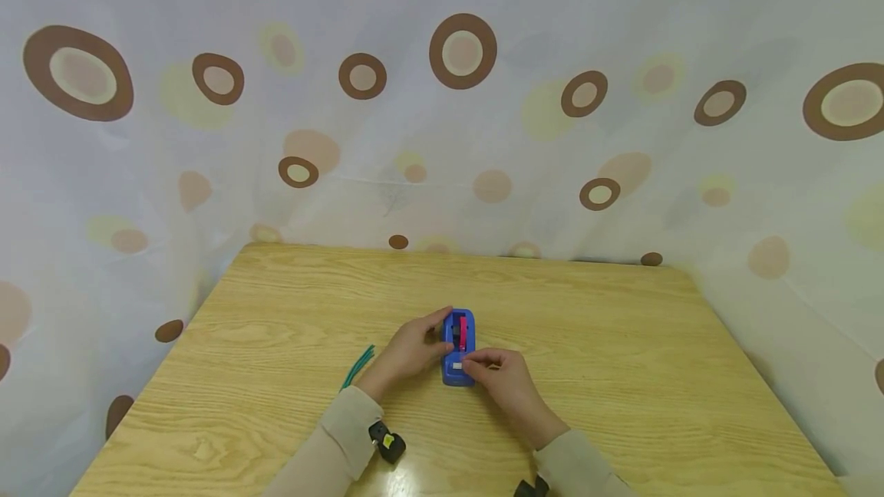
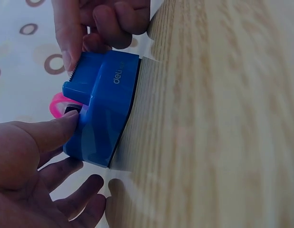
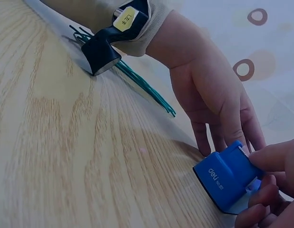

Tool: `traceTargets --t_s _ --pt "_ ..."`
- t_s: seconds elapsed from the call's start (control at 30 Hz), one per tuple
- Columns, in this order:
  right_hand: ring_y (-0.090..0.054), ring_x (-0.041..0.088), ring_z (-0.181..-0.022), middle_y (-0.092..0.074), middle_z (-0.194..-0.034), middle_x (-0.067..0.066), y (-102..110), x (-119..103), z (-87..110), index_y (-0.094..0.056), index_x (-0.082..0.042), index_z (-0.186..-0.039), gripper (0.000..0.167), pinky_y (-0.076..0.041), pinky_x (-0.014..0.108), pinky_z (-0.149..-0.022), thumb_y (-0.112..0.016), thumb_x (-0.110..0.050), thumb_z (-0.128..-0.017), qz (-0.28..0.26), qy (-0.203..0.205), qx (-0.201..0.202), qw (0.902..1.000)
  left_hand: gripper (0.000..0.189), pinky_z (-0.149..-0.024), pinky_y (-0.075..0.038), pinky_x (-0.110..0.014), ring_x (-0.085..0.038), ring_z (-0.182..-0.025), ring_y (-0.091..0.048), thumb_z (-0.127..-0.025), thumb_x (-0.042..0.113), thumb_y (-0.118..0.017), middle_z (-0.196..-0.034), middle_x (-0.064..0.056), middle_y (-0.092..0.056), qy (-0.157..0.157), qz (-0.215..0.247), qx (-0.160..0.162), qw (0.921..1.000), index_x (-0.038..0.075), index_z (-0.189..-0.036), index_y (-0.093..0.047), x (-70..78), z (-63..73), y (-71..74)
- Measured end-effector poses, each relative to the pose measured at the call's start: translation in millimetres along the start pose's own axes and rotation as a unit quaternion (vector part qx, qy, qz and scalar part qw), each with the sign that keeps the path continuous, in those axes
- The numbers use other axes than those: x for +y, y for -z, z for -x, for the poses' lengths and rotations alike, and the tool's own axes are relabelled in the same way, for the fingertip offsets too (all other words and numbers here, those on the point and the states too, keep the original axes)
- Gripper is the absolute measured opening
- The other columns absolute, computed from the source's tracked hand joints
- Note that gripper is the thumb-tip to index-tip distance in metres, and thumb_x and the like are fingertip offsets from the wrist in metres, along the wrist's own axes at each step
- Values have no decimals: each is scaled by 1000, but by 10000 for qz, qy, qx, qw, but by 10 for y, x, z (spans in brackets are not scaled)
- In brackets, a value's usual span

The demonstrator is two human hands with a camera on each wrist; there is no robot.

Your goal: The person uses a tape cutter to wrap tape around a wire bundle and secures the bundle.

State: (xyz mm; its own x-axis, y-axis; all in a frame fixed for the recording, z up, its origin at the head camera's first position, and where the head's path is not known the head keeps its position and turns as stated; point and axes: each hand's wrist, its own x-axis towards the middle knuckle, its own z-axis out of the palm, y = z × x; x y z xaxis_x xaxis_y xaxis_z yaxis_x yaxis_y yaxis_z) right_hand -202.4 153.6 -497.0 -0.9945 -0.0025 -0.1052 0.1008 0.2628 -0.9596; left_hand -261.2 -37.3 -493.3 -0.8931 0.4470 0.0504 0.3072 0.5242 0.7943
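1. Nearest: both cuffs [image 1: 348, 428], each with a black wrist camera [image 1: 389, 443] beside it
2. Right hand [image 1: 507, 380]: thumb and forefinger drawn together at the toothed cutter [image 3: 243, 151]; whether a tape end lies between them cannot be told
3. Green strands [image 1: 357, 366]: a loose bundle on the desk [image 1: 587, 313], just beyond the left cuff
4. Left hand [image 1: 409, 350]: grips the dispenser, thumb against the middle by the black hub [image 2: 73, 108], other fingers spread along the side and far end
5. Tape dispenser [image 2: 109, 102]: blue, upright on the desk between the hands, pink roll [image 1: 463, 332] seated in its slot; judged stiff, hard plastic, smooth enough to slip, its weight unproven
6. Recommended hold: both long flanks, low down, clear of the teeth; any tape likely thin, pliable and sticky, best taken by its edges
7. Farthest: circle-patterned wall covering [image 1: 497, 144] behind the desk
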Motion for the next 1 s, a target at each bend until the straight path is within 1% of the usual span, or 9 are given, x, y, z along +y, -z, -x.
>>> traceTargets --t_s 0.3,0.53,0.67,0.77,0.83,1.0 --pt "-49 18 -87 -66 -95 5 -23 -6 -6 -76 0 -93 11 -45 24 -65 -74 -10 -89 -352 -173 105 9992 62 -106 -39 -46 -35 -133 -46 -96 21 -66 -147 -17 -47 -3 -11 23 10000 15 -152 -40 -1 -1 -2" --pt "-51 18 -88 -66 -96 7 -35 24 -16 -74 4 -94 13 -47 24 -68 -73 -8 -89 -722 -244 92 9971 63 -106 -38 -48 -35 -133 -46 -96 23 -67 -145 -18 -48 96 8 10 10000 17 -152 -40 -27 -19 -13" --pt "-50 18 -88 -65 -97 6 -35 30 -26 -74 4 -94 13 -46 25 -69 -74 -8 -89 -864 -337 94 9956 63 -105 -39 -48 -35 -132 -47 -96 25 -68 -144 -19 -50 150 -66 14 9999 18 -152 -41 -32 -24 -16" --pt "-50 18 -90 -65 -98 6 -34 32 -32 -74 3 -94 13 -46 25 -69 -75 -8 -88 -857 -325 83 9958 64 -105 -39 -48 -35 -131 -47 -95 26 -68 -143 -18 -50 225 -72 7 9997 20 -152 -41 -26 -19 -18" --pt "-50 19 -91 -65 -97 5 -33 35 -34 -74 4 -94 13 -46 25 -70 -75 -8 -88 -847 -297 61 9959 63 -104 -40 -48 -36 -130 -48 -95 25 -69 -142 -19 -51 222 -39 21 9997 20 -152 -41 -19 -13 -17" --pt "-52 18 -90 -67 -96 5 -20 26 -44 -74 4 -96 15 -47 25 -71 -75 -9 -89 -841 -293 1 9960 62 -103 -41 -49 -37 -129 -49 -95 23 -69 -143 -19 -51 126 22 54 9999 17 -151 -43 -10 -17 -10"
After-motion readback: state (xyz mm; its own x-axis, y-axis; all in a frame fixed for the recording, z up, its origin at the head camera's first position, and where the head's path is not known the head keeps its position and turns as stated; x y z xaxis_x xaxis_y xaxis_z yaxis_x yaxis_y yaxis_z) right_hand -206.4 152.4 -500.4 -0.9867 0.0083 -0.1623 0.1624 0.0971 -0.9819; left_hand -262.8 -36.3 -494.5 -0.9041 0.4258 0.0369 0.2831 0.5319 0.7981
